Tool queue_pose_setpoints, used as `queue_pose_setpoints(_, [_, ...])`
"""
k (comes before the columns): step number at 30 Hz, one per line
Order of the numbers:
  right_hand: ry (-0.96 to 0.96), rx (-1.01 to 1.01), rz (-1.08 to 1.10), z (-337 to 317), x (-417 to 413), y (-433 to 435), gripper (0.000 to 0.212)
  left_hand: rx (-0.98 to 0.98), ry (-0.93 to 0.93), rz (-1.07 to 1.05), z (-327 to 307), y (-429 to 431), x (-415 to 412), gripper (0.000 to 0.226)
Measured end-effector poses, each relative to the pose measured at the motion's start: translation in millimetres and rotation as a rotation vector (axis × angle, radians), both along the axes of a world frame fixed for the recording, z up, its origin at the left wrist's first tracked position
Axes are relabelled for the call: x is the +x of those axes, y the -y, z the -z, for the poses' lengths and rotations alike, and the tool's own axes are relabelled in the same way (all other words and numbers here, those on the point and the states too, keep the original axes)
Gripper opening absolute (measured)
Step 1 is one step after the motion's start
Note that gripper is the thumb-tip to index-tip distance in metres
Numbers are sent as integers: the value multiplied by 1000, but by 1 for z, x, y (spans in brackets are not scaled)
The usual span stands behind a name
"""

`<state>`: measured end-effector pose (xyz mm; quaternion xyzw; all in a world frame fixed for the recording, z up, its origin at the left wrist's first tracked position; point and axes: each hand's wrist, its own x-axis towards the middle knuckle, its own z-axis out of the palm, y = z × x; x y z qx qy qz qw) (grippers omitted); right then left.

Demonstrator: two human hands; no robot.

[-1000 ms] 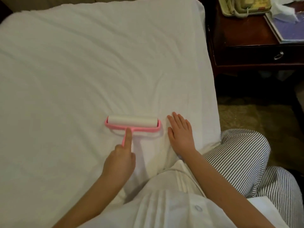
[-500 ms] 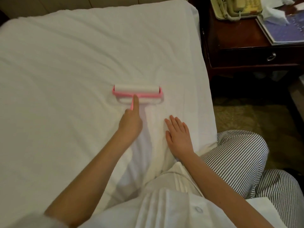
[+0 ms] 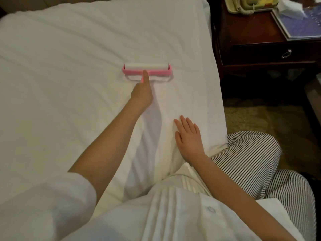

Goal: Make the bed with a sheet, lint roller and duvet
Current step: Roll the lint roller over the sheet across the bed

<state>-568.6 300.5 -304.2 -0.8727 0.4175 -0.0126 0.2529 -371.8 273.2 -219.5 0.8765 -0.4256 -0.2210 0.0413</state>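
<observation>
One pink lint roller (image 3: 147,70) on the white sheet (image 3: 69,66), left hand (image 3: 141,93) gripping its handle, index finger outstretched, right hand (image 3: 189,138) flat, lower right, holding nothing

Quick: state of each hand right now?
Left hand: closed, holding the lint roller handle.
Right hand: open, flat on the sheet.
</observation>
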Motion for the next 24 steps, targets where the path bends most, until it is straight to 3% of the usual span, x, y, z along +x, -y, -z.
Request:
queue_pose_setpoints(4, [10, 22, 11, 2, -1, 2, 50, 123, 8, 43, -4, -86, -37, 83])
queue_pose_setpoints(8, [10, 31, 2, -1, 2, 2, 64, 309, -34, 59, -19, -178, -82, 87])
queue_pose_setpoints(11, [27, 38, 10, -3, 2, 2, 60, 299, -22, 75, -19, -165, -76, 86])
queue_pose_setpoints(14, [14, 39, 5, -3, -2, 0, 48, 157, 11, 63, -5, -118, -55, 84])
queue_pose_setpoints(19, [19, 49, 20, -4, -8, 1, 49, 9, -35, 31, 5, -26, -10, 82])
queue_pose_setpoints(24, [4, 49, 28, -4, -8, 1, 49, 60, -54, 22, -5, -57, -37, 82])
